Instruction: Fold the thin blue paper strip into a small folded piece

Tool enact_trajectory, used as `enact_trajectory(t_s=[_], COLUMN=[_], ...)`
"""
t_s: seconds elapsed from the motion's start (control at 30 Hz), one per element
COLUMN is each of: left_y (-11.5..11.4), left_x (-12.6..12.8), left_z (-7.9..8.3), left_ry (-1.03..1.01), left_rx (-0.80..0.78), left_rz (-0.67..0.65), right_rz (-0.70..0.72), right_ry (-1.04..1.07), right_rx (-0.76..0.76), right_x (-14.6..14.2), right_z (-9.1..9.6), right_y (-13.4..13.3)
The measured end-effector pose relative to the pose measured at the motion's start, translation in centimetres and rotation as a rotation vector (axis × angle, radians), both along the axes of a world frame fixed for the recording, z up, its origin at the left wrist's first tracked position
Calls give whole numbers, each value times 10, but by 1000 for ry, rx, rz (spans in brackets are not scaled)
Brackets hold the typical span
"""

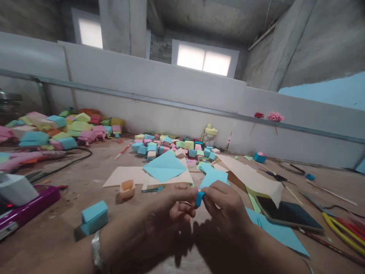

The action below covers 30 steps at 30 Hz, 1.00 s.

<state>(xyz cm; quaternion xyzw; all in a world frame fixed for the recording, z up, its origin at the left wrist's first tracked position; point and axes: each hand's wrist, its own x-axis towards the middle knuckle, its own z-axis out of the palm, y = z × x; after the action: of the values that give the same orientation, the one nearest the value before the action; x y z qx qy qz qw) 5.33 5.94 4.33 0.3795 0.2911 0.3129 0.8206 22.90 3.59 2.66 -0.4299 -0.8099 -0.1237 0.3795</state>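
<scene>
Blue paper piece (200,198) pinched tightly between fingers of left hand (168,213) and right hand (225,207); uneven pressure risks a crooked crease

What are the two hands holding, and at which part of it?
Both hands pinch one small folded blue paper piece: the left hand at its left edge, the right hand at its right edge, fingertips only.

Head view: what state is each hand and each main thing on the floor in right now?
left hand: pinched shut on the blue paper piece
right hand: pinched shut on the blue paper piece
blue paper piece: small, folded, held between both hands
blue sheet: partly folded, lying flat on tan paper
orange box: open on top
blue box: closed, resting on the floor
tablet: screen dark, partly under paper
</scene>
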Motion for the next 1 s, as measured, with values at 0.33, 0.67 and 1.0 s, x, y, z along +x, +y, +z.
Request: enact_trajectory(t_s=[0.33,0.67,1.0], left_y=[5,2,-12], left_x=[4,9,8], left_z=[-12,-15,-6], left_ry=[13,108,191], left_rx=[19,137,189], left_rz=[29,7,19], right_rz=[19,52,40], right_ry=[127,213,86], right_rx=[-61,-112,-50], right_x=[-6,-11,-9], right_z=[-7,-4,-4], right_y=[-1,-1,1])
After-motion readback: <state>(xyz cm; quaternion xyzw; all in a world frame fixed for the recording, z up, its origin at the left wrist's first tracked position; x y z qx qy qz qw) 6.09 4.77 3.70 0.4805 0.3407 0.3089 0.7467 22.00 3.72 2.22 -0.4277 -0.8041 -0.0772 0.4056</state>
